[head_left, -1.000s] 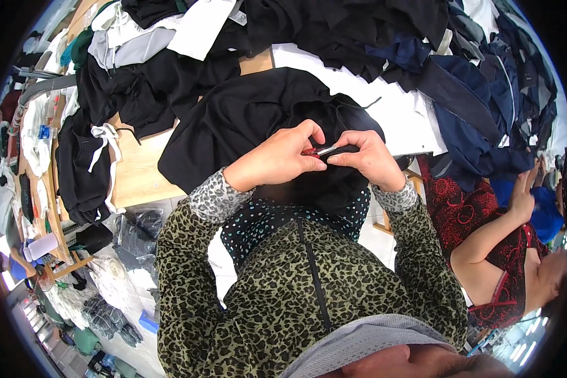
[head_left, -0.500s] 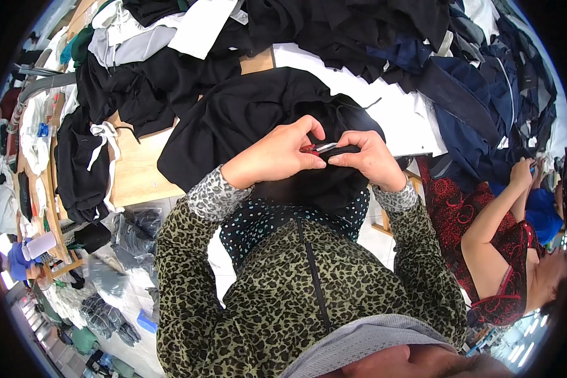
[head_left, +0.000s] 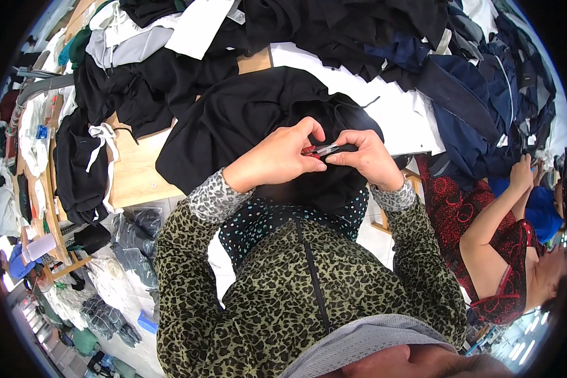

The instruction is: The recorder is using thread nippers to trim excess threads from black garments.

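A black garment (head_left: 233, 120) lies draped over the table edge and down onto my lap. My left hand (head_left: 280, 151) is closed around a small pair of thread snips (head_left: 323, 150) with red handles and short metal blades that point to the right. Facing it, my right hand (head_left: 366, 159) pinches a bit of the black garment between thumb and fingers, right at the blade tips. Whether a thread lies between the blades is too small to tell. A thin black cord (head_left: 359, 104) sticks out from the garment beyond my right hand.
Piles of black clothing (head_left: 346, 31) cover the far side of the wooden table (head_left: 142, 167). White and grey pieces (head_left: 129, 47) lie at the far left, navy garments (head_left: 466, 101) at the right. A co-worker (head_left: 498, 252) sits close on my right. Bagged goods (head_left: 135, 239) lie on the floor at left.
The snips' blades now show spread apart more clearly, next to the fabric pinched in my right hand. Both hands have stayed nearly in place.
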Demonstrator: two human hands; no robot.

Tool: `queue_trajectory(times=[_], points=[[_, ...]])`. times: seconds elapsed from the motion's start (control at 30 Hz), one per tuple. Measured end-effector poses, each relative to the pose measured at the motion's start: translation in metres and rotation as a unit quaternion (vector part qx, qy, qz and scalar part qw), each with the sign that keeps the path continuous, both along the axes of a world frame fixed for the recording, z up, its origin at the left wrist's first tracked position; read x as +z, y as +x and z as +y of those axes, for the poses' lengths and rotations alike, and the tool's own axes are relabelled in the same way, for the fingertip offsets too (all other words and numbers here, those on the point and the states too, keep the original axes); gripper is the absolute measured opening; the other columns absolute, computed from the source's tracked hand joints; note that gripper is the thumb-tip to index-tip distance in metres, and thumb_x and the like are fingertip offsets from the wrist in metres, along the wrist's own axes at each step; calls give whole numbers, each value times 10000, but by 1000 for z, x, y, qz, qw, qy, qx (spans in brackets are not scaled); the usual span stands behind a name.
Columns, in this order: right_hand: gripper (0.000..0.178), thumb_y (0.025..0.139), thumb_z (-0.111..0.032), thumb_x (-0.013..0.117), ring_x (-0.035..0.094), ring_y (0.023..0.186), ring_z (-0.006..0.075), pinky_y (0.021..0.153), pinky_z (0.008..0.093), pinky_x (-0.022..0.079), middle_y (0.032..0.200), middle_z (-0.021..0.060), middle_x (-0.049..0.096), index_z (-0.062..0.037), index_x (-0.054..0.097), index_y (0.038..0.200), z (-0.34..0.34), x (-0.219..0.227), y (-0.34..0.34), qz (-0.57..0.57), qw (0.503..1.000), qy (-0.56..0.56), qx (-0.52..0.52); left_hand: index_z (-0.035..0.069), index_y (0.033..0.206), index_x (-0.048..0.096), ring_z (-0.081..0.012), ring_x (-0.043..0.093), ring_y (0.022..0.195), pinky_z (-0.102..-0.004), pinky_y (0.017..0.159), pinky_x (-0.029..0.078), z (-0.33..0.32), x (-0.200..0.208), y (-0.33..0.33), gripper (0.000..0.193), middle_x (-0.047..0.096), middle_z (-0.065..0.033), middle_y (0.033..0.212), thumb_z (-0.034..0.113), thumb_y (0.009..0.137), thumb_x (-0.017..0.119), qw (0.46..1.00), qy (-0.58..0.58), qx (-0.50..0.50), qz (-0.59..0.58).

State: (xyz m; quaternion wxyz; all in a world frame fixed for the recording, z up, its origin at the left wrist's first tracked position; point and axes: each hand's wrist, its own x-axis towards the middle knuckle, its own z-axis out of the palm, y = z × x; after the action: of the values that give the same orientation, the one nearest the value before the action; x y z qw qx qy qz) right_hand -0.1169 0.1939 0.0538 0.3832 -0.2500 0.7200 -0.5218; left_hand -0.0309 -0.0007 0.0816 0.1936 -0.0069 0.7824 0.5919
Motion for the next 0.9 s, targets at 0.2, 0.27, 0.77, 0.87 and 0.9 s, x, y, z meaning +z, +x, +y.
queue_trajectory(times=[0.2, 0.27, 0.77, 0.87, 0.9], points=[[114, 725, -79, 726, 494, 612, 38, 561, 215, 393, 630, -11, 583, -5, 665, 787, 0, -2, -1, -4, 1000, 3, -7, 7, 1017, 444, -131, 564, 670, -278, 624, 435, 4, -1, -1, 380, 615, -103, 735, 87, 761, 713, 999, -21, 8, 24], [114, 724, -77, 726, 495, 612, 37, 562, 214, 394, 632, -12, 585, -5, 666, 789, 1, -4, -1, -8, 1000, 3, -8, 7, 1017, 445, -139, 571, 673, -282, 627, 437, 4, -1, -1, 380, 619, -107, 740, 90, 760, 713, 999, -26, 9, 28], [122, 723, -71, 721, 511, 631, 41, 583, 211, 405, 654, -9, 600, 0, 664, 804, 0, -1, -1, -18, 1000, 7, -12, 12, 1002, 457, -105, 549, 670, -262, 613, 426, 5, -3, 0, 340, 608, -74, 727, 86, 776, 700, 999, -17, 8, 29], [157, 710, -62, 734, 528, 676, 57, 621, 220, 416, 704, 6, 610, 11, 650, 820, 3, -4, -2, 23, 999, -24, -21, 25, 1031, 460, -74, 532, 725, -233, 662, 430, 0, -4, 0, 323, 594, -30, 782, 36, 794, 678, 996, 74, 50, 2], [179, 701, -57, 743, 538, 701, 70, 643, 225, 421, 733, 16, 612, 17, 642, 829, 3, -5, -2, 71, 995, -57, -28, 27, 1046, 461, -67, 527, 749, -225, 684, 433, -4, -7, 1, 325, 591, -24, 816, 20, 799, 671, 991, 111, 72, 13]])
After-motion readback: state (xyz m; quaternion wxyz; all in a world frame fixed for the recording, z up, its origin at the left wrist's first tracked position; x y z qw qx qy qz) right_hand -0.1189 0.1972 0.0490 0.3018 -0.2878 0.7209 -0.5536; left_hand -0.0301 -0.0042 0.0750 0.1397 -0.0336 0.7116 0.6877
